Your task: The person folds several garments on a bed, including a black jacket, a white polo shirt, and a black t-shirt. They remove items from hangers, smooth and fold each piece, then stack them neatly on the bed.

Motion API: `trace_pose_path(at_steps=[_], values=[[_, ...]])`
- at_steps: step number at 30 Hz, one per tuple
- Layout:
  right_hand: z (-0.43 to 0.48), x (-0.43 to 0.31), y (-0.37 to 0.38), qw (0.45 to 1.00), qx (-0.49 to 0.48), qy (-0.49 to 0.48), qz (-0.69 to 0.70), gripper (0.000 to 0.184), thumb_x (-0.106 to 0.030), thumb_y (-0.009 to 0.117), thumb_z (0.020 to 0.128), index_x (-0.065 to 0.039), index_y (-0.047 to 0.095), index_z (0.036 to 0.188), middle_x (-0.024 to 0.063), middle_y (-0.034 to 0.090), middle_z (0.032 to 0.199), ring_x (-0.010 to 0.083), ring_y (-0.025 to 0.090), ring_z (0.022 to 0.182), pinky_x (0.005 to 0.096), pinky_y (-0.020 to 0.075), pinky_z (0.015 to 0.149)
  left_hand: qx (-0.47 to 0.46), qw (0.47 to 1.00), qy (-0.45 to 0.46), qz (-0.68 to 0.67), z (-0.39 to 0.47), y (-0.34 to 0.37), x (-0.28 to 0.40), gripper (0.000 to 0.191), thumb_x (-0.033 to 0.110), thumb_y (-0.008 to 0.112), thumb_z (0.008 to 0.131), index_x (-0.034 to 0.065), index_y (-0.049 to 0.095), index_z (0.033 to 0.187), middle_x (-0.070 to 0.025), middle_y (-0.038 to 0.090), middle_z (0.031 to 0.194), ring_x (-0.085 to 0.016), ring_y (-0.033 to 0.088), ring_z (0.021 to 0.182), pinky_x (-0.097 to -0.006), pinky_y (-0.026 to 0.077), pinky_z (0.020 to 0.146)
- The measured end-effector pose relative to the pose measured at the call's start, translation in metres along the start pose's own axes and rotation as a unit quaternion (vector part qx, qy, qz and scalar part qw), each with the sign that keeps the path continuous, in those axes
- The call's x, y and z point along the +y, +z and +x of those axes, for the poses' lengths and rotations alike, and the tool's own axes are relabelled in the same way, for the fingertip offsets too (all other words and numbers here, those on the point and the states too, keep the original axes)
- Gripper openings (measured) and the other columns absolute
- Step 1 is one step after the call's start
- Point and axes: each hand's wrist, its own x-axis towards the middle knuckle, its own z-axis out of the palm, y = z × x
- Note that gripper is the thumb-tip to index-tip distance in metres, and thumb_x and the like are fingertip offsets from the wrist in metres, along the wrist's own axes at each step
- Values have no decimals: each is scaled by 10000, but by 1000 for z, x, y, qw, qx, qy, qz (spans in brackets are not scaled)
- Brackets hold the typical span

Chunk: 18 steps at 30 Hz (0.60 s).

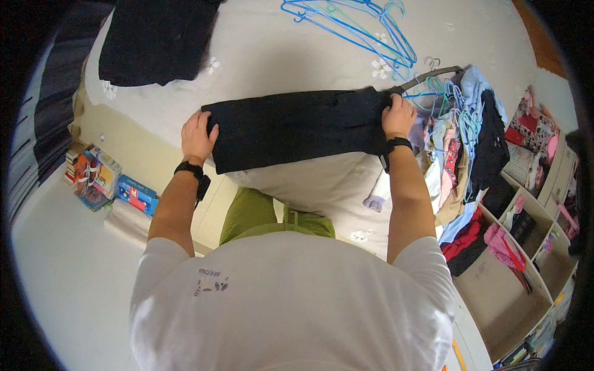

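A long folded black garment (297, 127) lies across the near edge of the bed, on a pale cover (287, 60) with white flowers. My left hand (198, 136) grips its left end, thumb on top of the cloth. At the other end, my right hand (398, 116) is closed on the cloth's edge. A dark hanger (429, 78) with metal hooks touches or lies close to that end, partly hidden by the cloth and my hand. Another black garment (155, 44) lies flat at the far left of the bed.
Blue and green plastic hangers (352, 35) lie at the far side. Clothes on hangers (452, 148) are heaped to the right, beside an open shelf unit (506, 297) holding more clothes. Books and boxes (100, 171) stand at the left, near a dark curtain (62, 92).
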Motion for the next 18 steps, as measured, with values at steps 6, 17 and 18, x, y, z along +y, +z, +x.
trace_pose_path(at_steps=[6, 17, 18], values=[[-18, -47, 9, 975, -159, -149, 48, 667, -154, 667, 727, -197, 451, 1356, 103, 425, 1399, 283, 366, 1319, 513, 253, 1097, 53, 997, -22, -44, 16, 10, -17, 559, 228, 727, 750, 66, 517, 1241, -154, 531, 1234, -321, 509, 1144, -370, 425, 954], [-45, -90, -4, 975, -82, -120, 168, 611, -104, 651, 712, -163, 507, 1303, 121, 500, 1297, 284, 446, 1239, 503, 293, 1074, -176, 834, -289, -437, 19, 23, -28, 538, 186, 730, 808, -51, 483, 1224, -133, 614, 1126, -223, 590, 1012, -329, 461, 902], [-50, -87, -5, 975, -88, -116, 167, 605, -106, 648, 716, -163, 509, 1301, 119, 503, 1295, 281, 445, 1241, 497, 293, 1076, -204, 826, -289, -439, 17, 24, -27, 545, 182, 725, 811, -61, 483, 1235, -144, 616, 1148, -230, 589, 1036, -334, 456, 917]])
